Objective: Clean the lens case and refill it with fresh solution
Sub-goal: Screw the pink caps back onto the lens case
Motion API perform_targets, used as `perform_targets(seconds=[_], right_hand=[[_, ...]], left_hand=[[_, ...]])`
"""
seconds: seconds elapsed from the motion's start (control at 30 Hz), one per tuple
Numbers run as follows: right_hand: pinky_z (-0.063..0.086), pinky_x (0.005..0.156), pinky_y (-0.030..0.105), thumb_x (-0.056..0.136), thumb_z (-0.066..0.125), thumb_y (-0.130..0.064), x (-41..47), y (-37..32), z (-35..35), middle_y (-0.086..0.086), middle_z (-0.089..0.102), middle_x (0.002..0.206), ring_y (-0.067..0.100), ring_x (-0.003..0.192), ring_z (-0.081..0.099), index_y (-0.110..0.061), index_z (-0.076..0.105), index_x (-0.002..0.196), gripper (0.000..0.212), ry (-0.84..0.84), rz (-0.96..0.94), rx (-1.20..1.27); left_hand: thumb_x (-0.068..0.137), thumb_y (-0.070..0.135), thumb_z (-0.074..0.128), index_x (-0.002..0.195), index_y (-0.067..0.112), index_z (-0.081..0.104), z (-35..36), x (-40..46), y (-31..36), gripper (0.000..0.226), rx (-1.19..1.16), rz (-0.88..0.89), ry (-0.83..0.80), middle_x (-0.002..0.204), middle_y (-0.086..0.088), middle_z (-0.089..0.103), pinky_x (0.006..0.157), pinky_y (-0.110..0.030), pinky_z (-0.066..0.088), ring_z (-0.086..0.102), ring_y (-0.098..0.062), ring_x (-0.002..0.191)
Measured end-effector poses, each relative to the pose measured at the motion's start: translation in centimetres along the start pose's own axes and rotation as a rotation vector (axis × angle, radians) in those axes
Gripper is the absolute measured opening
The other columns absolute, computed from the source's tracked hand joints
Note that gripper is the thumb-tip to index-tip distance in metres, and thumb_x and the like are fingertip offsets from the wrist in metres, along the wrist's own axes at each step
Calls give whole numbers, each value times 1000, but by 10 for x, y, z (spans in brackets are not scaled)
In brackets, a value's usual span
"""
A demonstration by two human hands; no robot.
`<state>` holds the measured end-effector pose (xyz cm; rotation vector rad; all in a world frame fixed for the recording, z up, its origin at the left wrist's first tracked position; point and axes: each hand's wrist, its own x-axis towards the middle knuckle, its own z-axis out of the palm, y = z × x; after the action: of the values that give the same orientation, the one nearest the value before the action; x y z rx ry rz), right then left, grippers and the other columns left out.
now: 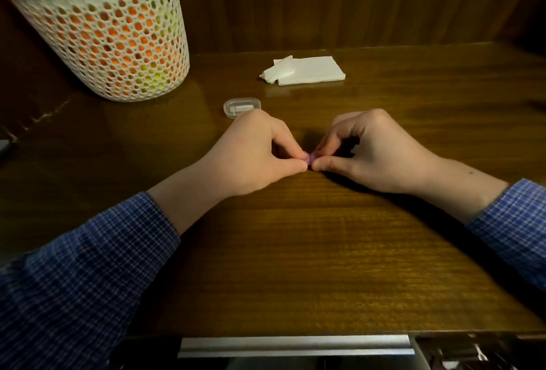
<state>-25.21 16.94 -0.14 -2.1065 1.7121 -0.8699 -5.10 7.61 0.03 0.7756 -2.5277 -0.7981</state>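
- Lens case (309, 158) — a small purple piece, mostly hidden — sat at bench (295, 251) centre, pinched between left hand (254, 154) and right hand (369, 151).
- Step, apparently: unscrewing or parting it for cleaning.
- Next likely needs the tissues (307, 70) at 12 o'clock.

Basket (112, 44) left — tissues (307, 71) behind hands (307, 157)

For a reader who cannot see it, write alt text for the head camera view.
Both hands, left hand and right hand, pinch a small purple object between fingertips over a wooden desk. Behind lie a clear plastic case, folded white tissues and a white mesh basket.
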Motion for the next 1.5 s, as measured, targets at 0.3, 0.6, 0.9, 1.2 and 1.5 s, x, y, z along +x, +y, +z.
perform_targets(seconds=[0.3,0.6,0.9,1.2,1.5], right_hand=[[60,89,29,82,82,-24,0,0,-2,-9,75,96,3,93,71,-19,79,85,6,-34,-5,-9],[57,94,26,82,79,-23,-1,3,-7,-8,75,109,2,104,70,-17,79,87,8,-81,-30,55],[57,93,27,79,79,-31,1,3,-3,-9,73,108,3,102,69,-20,78,83,12,-57,-27,54],[59,88,27,80,83,-24,2,3,-1,-9,74,95,5,92,71,-21,79,84,7,-44,-20,34],[61,87,35,82,84,-21,2,0,3,-11,72,91,5,87,70,-24,77,82,7,-10,24,-22]], left_hand=[[85,30,81,97,33,82,0,0,-2,13,-4,9,4,96,17,74,83,-29,60,67,1,92],[85,29,81,97,31,83,0,-1,-1,13,-19,-3,9,96,16,74,84,-32,61,68,-1,93],[85,30,81,98,32,83,0,0,-1,12,-14,-3,-2,98,16,74,85,-35,60,68,-3,94],[86,31,80,98,34,82,0,1,-3,13,-2,1,-7,97,17,73,83,-32,61,68,-2,93],[86,28,81,98,30,82,2,0,-2,12,-9,9,14,97,15,74,84,-34,60,68,-4,93]])
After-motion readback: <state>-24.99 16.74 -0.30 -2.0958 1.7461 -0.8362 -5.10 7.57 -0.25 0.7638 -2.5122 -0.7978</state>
